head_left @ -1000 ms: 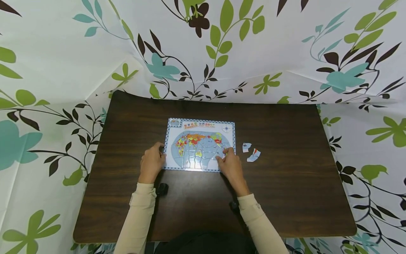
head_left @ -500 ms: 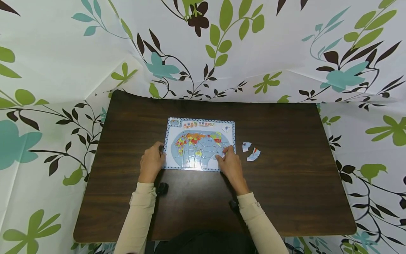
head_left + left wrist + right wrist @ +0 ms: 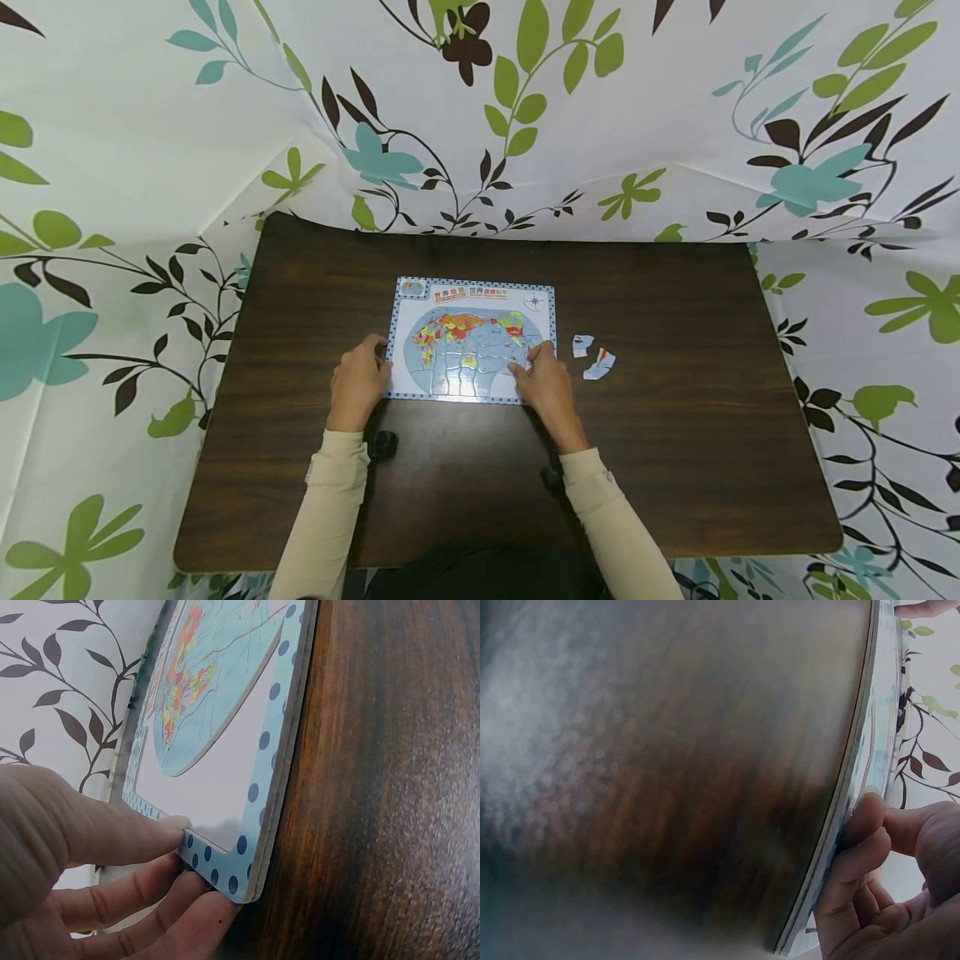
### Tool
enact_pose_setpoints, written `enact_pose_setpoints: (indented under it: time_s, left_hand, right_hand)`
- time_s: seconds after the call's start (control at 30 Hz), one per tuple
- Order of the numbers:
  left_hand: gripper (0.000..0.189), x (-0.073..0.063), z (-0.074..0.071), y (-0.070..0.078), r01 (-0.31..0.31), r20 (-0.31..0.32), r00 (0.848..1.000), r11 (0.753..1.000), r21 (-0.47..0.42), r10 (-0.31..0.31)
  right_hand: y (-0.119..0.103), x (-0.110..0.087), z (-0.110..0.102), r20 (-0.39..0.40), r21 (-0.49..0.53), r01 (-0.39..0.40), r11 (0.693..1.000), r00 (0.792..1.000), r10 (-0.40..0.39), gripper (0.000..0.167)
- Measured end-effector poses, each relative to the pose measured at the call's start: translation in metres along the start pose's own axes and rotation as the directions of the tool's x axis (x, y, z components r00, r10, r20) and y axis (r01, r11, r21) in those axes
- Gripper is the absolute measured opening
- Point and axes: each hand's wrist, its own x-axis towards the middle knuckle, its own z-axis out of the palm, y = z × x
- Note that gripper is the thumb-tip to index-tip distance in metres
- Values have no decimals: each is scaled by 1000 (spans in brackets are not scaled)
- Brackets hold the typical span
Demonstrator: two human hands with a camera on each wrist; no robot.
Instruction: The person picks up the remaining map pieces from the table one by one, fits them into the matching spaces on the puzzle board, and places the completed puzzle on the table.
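Note:
A world-map jigsaw puzzle (image 3: 405, 312) with a dotted blue border lies flat on the table in the head view. My left hand (image 3: 358, 383) pinches its left edge: the left wrist view shows the thumb (image 3: 142, 836) on the border and the other fingers along the side. Over the map's lower right my right hand (image 3: 547, 390) has its curled thumb and forefinger around a puzzle piece, mostly hidden by the fingers. A white gap (image 3: 501, 386) shows in the map beside the thumb. Two loose pieces, a small one (image 3: 582, 346) and a larger one (image 3: 600, 365), lie right of the board.
The dark wooden table (image 3: 690, 400) extends well past the puzzle on both sides. Behind it hangs a white cloth (image 3: 660, 100) printed with leaves and flowers. Dark wrist cameras, one of them the left camera (image 3: 383, 446), sit at both sleeves.

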Motion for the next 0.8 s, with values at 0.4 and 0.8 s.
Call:
enact_pose_setpoints:
  time_s: [0.4,0.8]
  left_hand:
    - [41,0,1,1,4,6,1000,1000,4,-4]
    - [40,-1,1,0,-13,-10,1000,1000,5,13]
  right_hand:
    - [-2,1,-4,24,-10,-35,999,999,36,44]
    - [1,-1,-29,7,124,7,992,1000,-8,39]
